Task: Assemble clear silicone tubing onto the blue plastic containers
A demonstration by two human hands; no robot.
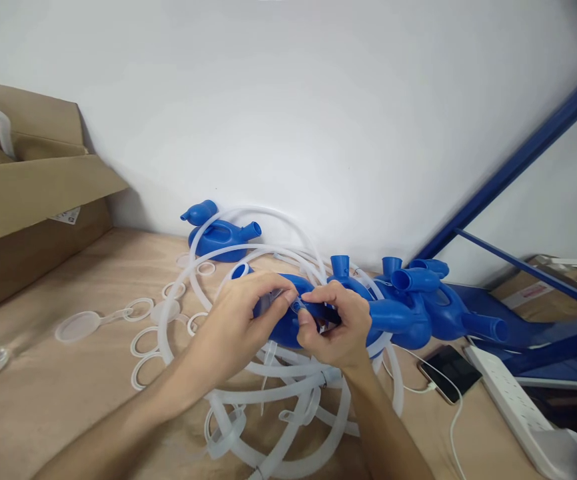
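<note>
My left hand (248, 317) and my right hand (336, 320) meet at the middle, fingertips almost touching. Between them is a small clear plastic piece (297, 305), pinched by thumb and forefinger on each side. Directly behind and below the fingers lies a blue plastic bottle (288, 333), partly hidden by the hands. Translucent white tubing (288, 395) coils around and beneath it. More blue bottles (408, 320) with wide necks are grouped just right of my right hand.
An open cardboard box (43, 193) stands at the left. Flat translucent caps with rings (81, 327) lie left of the tubing. Another blue bottle (218, 240) rests by the wall. At right are a phone (451, 373), a power strip (508, 407) and a blue metal frame (523, 157).
</note>
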